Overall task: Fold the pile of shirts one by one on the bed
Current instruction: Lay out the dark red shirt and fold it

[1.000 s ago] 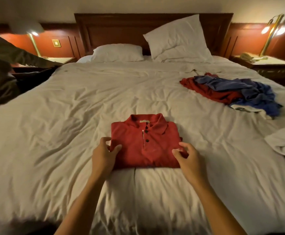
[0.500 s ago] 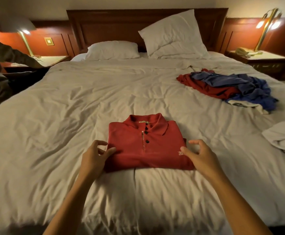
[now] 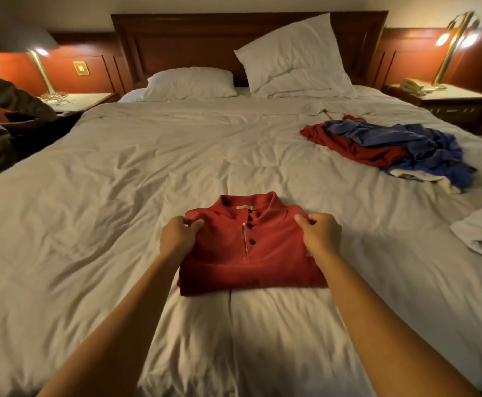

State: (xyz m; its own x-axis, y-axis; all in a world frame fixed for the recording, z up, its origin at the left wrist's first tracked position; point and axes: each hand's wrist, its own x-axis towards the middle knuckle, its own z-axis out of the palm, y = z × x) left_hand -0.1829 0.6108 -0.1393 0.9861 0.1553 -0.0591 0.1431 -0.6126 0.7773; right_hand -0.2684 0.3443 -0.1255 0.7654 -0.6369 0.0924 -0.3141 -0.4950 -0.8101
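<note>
As hands [image 3: 178,239] [image 3: 321,236] pinch it, shirt [image 3: 251,267] tops bed [image 3: 105,224].

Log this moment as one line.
left hand grips folded red polo | right hand grips it too | unfolded pile lies on bed

Matt knit red polo shirt [image 3: 251,253] on creased white cotton duvet [image 3: 119,196] (glossy dark-wood headboard [image 3: 191,41]).
</note>
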